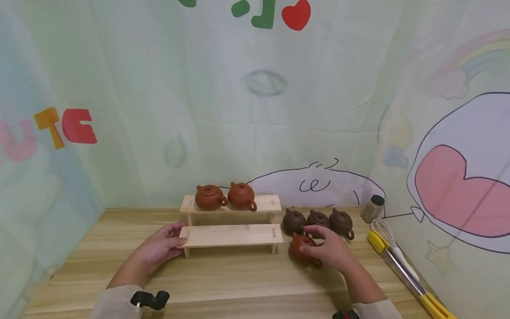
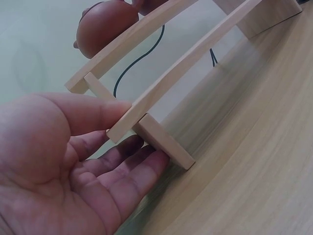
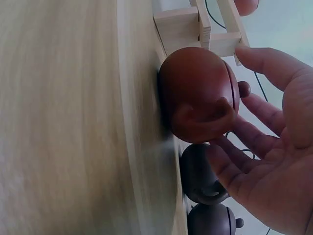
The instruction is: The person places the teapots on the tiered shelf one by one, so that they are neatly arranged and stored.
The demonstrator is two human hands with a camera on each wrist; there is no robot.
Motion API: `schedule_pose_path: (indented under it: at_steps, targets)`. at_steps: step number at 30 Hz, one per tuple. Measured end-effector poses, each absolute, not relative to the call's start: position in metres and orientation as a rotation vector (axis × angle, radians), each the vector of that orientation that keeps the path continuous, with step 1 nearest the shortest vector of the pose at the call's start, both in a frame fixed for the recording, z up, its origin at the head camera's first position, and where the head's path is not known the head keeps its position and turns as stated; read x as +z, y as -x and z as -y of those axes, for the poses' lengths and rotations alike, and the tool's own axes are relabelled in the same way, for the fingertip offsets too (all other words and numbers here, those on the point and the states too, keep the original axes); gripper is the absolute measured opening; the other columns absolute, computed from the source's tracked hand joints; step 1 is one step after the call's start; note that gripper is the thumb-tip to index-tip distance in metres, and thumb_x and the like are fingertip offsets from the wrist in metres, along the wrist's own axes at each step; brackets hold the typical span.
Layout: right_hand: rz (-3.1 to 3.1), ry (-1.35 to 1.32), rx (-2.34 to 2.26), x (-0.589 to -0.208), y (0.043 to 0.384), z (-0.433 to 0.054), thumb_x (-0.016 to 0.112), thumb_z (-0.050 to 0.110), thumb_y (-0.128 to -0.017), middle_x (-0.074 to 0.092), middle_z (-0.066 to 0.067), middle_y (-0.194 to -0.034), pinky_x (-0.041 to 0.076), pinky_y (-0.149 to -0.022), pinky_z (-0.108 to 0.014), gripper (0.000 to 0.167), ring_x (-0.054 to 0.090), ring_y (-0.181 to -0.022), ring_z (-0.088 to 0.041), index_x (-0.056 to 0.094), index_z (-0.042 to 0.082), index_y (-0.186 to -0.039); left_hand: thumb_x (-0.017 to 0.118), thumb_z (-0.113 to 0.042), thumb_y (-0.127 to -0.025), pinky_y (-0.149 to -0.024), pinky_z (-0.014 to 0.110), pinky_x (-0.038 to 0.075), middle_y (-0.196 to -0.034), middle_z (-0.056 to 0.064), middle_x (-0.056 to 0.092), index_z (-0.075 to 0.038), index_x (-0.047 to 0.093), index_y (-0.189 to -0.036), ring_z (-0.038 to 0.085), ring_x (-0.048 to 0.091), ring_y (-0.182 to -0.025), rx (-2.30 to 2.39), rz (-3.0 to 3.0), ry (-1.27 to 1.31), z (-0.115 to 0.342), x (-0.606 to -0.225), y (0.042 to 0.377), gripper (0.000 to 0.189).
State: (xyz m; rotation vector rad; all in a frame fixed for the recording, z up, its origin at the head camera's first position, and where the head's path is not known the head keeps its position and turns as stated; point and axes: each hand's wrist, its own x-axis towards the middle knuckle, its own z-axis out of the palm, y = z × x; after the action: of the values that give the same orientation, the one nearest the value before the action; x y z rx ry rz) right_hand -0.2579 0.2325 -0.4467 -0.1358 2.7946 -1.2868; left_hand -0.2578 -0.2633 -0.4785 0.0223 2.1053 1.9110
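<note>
A two-tier wooden stand (image 1: 231, 235) stands on the table. My left hand (image 1: 161, 245) holds its left end, with the thumb (image 2: 98, 115) on the lower board's end and the other fingers curled under it by the leg. Two reddish-brown teapots, one at the left (image 1: 209, 197) and one at the right (image 1: 241, 196), sit on the upper tier. To the right of the stand, a third reddish-brown teapot (image 3: 198, 93) rests on the table. My right hand (image 1: 328, 248) reaches over it, with thumb and fingers spread around its lid and upper side.
Behind that teapot stand three dark brown teapots, the left (image 1: 294, 221), middle (image 1: 317, 218) and right (image 1: 341, 223). Farther right are a black-capped jar (image 1: 372, 209), a whisk (image 1: 383, 231) and yellow-ended tongs (image 1: 402, 270). A printed cloth (image 1: 223, 110) hangs behind the table (image 1: 223, 283).
</note>
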Motion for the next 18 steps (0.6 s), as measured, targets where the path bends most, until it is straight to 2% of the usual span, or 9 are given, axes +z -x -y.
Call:
schedule_pose_path:
  at_steps: [5,10,18]
  targets:
    - [-2.773,0.182,-1.282,-0.4528,0.2597,-0.2335,0.095,0.028,-0.081,0.072,-0.011,-0.134,0.059,-0.099,-0.050,0.061,0.067,-0.123,-0.031,0.071,0.013,-0.135,0.060,-0.014,-0.108,-0.098,0.032,0.058,-0.167,0.031,0.025,0.006,0.020,-0.163,0.014,0.060,-0.120,1.916,-2.096,-0.029,0.2633,-0.4780,0.2566,0.071]
    - [-2.747,0.216,-1.273,-0.4540,0.2592,-0.2348,0.096,0.021,-0.078,0.071,-0.015,-0.133,0.060,-0.095,-0.047,0.063,0.070,-0.115,-0.029,0.070,0.008,-0.134,0.061,-0.013,-0.108,-0.098,0.032,0.058,-0.166,0.031,0.027,0.006,0.021,-0.163,0.013,0.060,-0.118,1.920,-2.092,-0.033,0.2631,-0.4792,0.2567,0.070]
    - [-2.770,0.192,-1.183,-0.4580,0.2619,-0.2342,0.099,0.023,-0.074,0.072,-0.012,-0.131,0.059,-0.097,-0.047,0.071,0.070,-0.114,-0.026,0.068,0.014,-0.138,0.060,-0.014,-0.108,-0.097,0.032,0.058,-0.165,0.030,0.029,0.005,0.023,-0.162,0.013,0.060,-0.118,1.921,-2.090,-0.037,0.2649,-0.4806,0.2582,0.068]
